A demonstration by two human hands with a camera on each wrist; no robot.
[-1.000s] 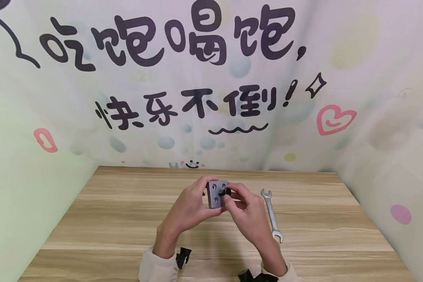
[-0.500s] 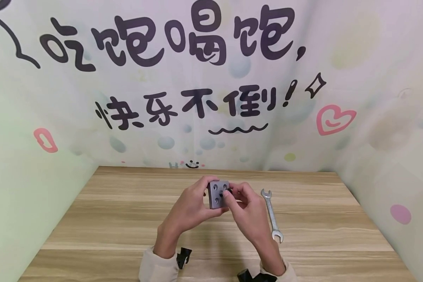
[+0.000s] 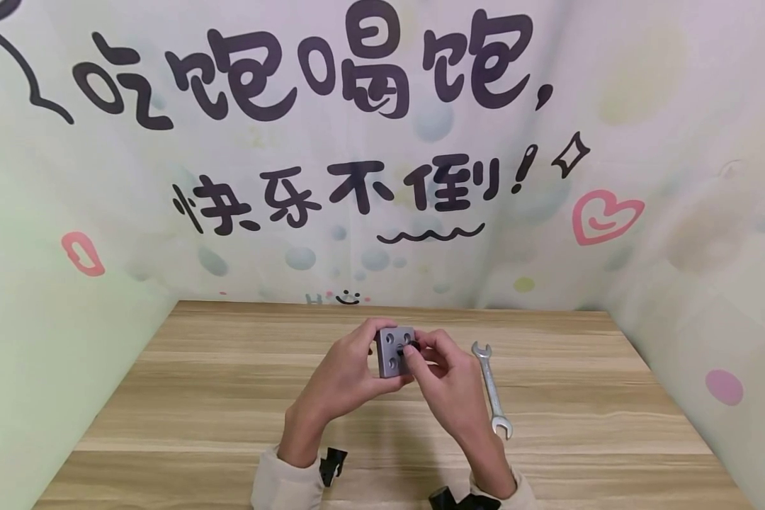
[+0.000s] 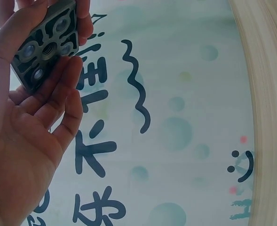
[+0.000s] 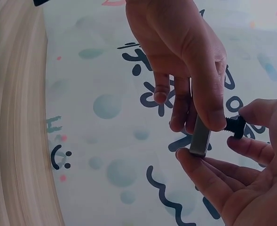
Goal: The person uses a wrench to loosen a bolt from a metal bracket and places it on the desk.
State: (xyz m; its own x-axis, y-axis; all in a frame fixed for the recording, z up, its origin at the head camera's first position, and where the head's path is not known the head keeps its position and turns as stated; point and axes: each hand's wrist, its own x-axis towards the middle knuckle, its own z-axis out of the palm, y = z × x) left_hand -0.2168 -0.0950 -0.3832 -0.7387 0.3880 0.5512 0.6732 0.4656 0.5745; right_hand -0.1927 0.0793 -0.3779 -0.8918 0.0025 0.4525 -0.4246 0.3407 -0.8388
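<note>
My left hand (image 3: 341, 372) grips a small square grey metal plate (image 3: 389, 352) by its edges, above the table. The plate has a round hole near each corner; from behind, the left wrist view shows a threaded hole in the middle of the plate (image 4: 58, 40). Between thumb and finger, my right hand (image 3: 452, 386) pinches a black bolt (image 5: 238, 126) at its head. The bolt's threaded shank points at the plate's middle; its tip is hidden behind the left thumb in the right wrist view. Other right fingers touch the plate's edge (image 5: 201, 141).
A silver double open-ended wrench (image 3: 493, 389) lies on the wood-grain table (image 3: 229, 368), just right of the right hand. Black camera mounts (image 3: 333, 466) sit at both wrists. A printed cloth backdrop (image 3: 357, 269) stands behind the table and at its sides.
The right thumb has moved up over the bolt's head, which now shows less. The plate has shifted very slightly right. The wrench has stayed put.
</note>
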